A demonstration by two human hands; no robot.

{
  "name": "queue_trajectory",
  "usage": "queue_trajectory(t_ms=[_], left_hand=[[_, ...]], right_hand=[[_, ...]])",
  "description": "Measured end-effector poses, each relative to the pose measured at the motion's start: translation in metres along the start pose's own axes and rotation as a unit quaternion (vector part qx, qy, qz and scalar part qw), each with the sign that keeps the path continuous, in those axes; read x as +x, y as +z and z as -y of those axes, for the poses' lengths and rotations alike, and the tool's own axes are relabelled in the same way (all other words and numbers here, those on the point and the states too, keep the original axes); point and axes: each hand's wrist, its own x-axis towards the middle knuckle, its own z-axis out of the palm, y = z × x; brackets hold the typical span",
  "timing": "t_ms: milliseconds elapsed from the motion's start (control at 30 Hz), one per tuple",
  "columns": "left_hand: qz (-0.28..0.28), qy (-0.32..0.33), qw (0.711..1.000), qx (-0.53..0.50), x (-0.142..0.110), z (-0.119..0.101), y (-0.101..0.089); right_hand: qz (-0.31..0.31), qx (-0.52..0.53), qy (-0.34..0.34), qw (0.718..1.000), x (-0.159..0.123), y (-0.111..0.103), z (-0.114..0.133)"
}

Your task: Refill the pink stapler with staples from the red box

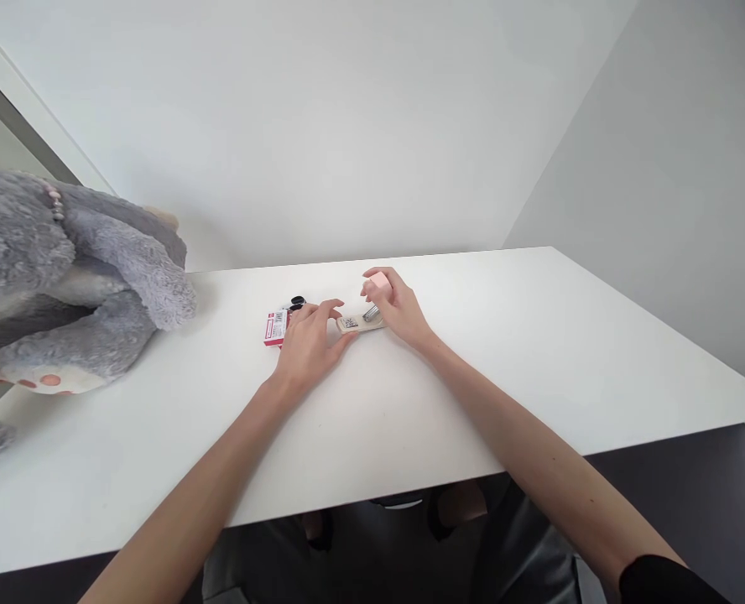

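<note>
A pale pink stapler (365, 320) lies swung apart on the white table (536, 352), its metal staple channel showing. My right hand (398, 308) is closed on the stapler's raised pink top. My left hand (309, 335) rests flat beside the stapler's base, its fingers spread and touching the base's left end. Under the left fingers lies a small red and white box (274, 327). A small black object (297, 302) sits just behind that box.
A large grey plush toy (64, 285) with pink paw pads sits at the table's left end. White walls meet behind the table. The table's front edge is near my body, with dark floor and my legs below.
</note>
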Motion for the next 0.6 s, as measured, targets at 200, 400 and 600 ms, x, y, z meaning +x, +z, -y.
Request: queue_trajectory(t_ms=[200,400,600], left_hand=[[-0.009,0.001,1.0,-0.007,-0.001,-0.0014,0.0003],[0.0,0.0,1.0,0.003,-0.0027,-0.0038,0.0007],[-0.018,-0.007,1.0,-0.015,-0.0052,-0.0009,0.0062]], right_hand=[[0.033,-0.087,-0.058,0.994,-0.0041,0.0042,-0.0025],[0.06,-0.136,-0.092,0.985,-0.0088,0.0062,-0.0007],[0.115,-0.23,-0.147,0.955,-0.0101,0.0082,-0.0022]])
